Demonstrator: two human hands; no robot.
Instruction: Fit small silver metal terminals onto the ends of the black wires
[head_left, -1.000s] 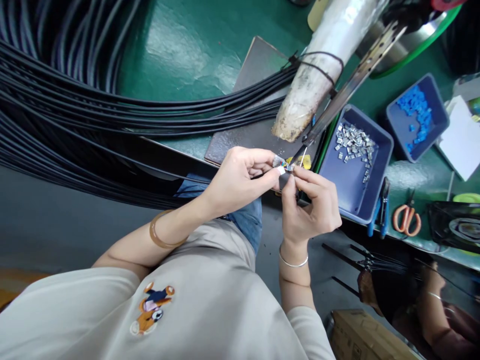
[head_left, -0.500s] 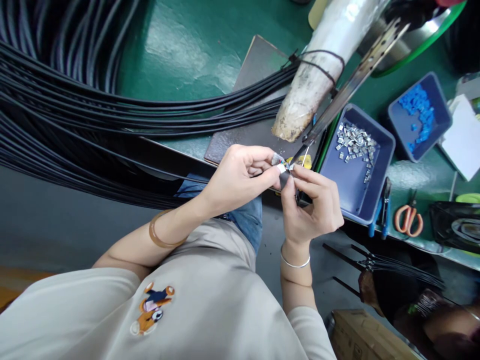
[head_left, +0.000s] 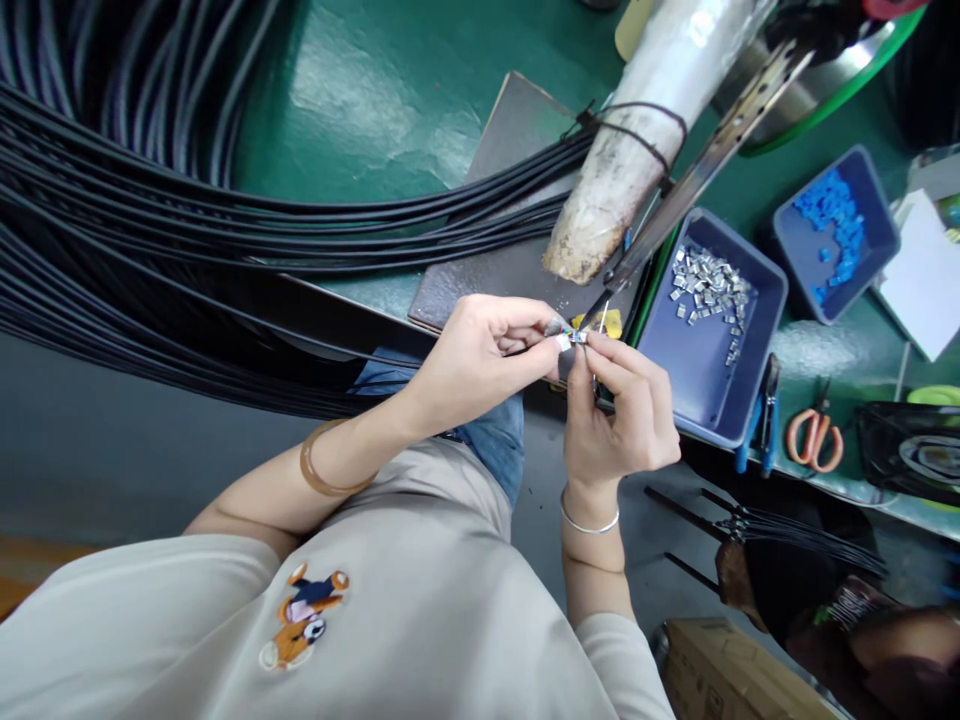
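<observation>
Our L hand [head_left: 480, 345] pinches thin coloured wires [head_left: 567, 330], our R hand [head_left: 626, 410] a small metal connector [head_left: 578, 338], approx. ctr-right of frame; blue bin [head_left: 686, 375] w/ metal pcs [head_left: 709, 285] sits further right.

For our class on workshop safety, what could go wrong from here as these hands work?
1. The metal tool points down close to the fingers of the left hand and right hand; a slip might prick a finger.
2. The small metal part pinched at the fingertips could slip and drop.
3. The tray of loose metal pieces sits beside the right hand, so a knock might spill some.
</observation>
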